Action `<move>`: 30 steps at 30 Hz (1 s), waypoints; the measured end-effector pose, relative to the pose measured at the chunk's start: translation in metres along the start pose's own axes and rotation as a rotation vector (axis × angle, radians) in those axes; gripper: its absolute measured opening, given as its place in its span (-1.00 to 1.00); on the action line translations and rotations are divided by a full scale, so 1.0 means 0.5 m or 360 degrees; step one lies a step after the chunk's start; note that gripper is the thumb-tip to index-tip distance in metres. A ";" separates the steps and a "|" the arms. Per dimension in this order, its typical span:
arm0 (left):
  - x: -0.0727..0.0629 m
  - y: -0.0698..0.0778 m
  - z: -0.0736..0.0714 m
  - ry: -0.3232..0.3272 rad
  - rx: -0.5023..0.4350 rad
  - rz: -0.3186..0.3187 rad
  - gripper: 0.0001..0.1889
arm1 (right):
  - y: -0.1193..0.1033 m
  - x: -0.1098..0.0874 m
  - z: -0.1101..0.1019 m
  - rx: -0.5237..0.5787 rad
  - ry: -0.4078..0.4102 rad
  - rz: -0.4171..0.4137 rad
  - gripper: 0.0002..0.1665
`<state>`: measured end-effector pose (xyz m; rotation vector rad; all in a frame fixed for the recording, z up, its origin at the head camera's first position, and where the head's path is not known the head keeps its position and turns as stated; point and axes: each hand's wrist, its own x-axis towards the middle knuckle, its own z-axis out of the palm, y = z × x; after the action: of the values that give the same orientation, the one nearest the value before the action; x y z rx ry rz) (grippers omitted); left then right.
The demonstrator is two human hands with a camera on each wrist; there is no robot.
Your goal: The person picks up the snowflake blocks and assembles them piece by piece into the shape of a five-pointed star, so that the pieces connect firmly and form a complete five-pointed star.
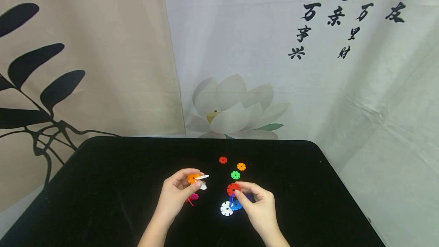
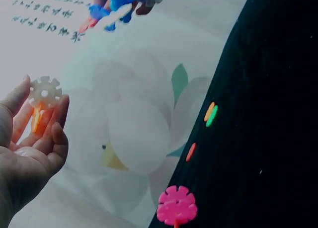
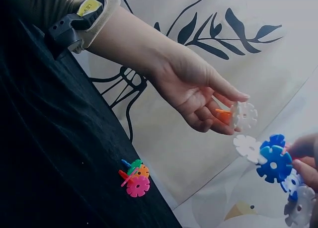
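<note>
My left hand (image 1: 180, 190) pinches an orange notched plastic disc (image 1: 193, 178) joined to a white disc (image 3: 245, 115), seen edge-on in the head view. To its right, my right hand (image 1: 257, 205) grips a red notched disc (image 1: 233, 189) between thumb and fingers. That red disc belongs to a cluster with a blue disc (image 3: 275, 164) and white discs (image 1: 226, 208), hanging below the fingers in the head view. The two hands hold their pieces apart above the table. Part of the right hand's cluster is hidden behind its fingers.
On the black table (image 1: 103, 201) lie loose red (image 1: 223, 160), orange (image 1: 241, 166) and green (image 1: 235, 175) discs, beyond the hands. A joined group with a pink disc (image 3: 137, 186) sits partly behind the left hand. A printed curtain (image 1: 240, 48) hangs behind the table.
</note>
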<state>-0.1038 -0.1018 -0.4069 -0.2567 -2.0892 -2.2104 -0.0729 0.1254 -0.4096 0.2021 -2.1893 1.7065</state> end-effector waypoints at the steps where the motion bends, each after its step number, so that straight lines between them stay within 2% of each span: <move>1: -0.001 0.000 0.004 0.0002 0.0006 0.0013 -0.71 | -0.002 0.000 0.000 -0.0002 -0.0014 0.0008 -0.76; 9: -0.010 0.003 0.035 0.0021 -0.0030 0.0066 -0.73 | -0.007 -0.002 0.004 -0.0005 -0.0129 0.0012 -0.79; 17: -0.020 0.003 0.062 0.0076 -0.0071 0.0088 -0.72 | -0.013 -0.007 0.006 0.0009 -0.0200 0.0094 -0.79; 24: -0.026 0.003 0.076 0.0068 -0.0065 0.0079 -0.70 | -0.011 -0.009 0.008 -0.0002 -0.0283 0.0071 -0.77; 30: -0.028 0.001 0.085 0.0069 -0.0049 0.0108 -0.71 | -0.005 -0.009 0.008 -0.0031 -0.0293 0.0021 -0.74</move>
<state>-0.0873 -0.0603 -0.4067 -0.2751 -1.9954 -2.1911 -0.0685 0.1204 -0.4098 0.3533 -2.3414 1.7349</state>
